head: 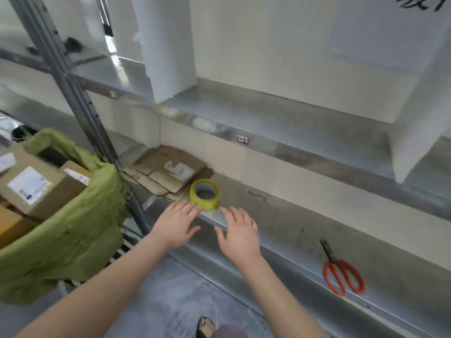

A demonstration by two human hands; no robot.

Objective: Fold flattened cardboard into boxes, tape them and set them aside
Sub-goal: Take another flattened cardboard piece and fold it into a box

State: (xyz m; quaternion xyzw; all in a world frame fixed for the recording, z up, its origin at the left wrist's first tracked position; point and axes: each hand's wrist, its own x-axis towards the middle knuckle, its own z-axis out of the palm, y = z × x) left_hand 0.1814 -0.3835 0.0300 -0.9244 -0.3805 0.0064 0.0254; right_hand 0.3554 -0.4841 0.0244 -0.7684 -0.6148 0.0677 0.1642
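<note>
At far left, a green sack (pixel 73 215) stands open, holding packed cartons (pixel 36 189) that bear white shipping labels; beside it a steel upright (pixel 73 89) of the racking rises at a slant and crosses in front of the shelf's left end. Just right of the upright, a low stack of flattened cardboard (pixel 166 172), brown, creased and marked with a torn white label, lies flat on the lower shelf (pixel 292 215) against the back wall. A yellow tape roll (pixel 205 193) stands hole-up at the stack's right front corner, touching the cardboard and close to the shelf's front edge. The person's left hand (pixel 177 224) reaches in from below with its grip wide and holding nothing, fingers straight and spread, its fingertips at the roll's lower left edge; whether they touch it cannot be told. The right hand (pixel 238 231) is just beside it, palm down, grip likewise wide and empty, fingertips just short of the roll's right side. Above, white foam blocks (pixel 170 45) stand on the upper shelf (pixel 268 111), whose front lip carries a small tag (pixel 242 139). Well to the right on the lower shelf lie red-handled scissors (pixel 341 274), blades pointing toward the wall. A sandalled foot (pixel 206 325) shows on the floor at bottom centre.
</note>
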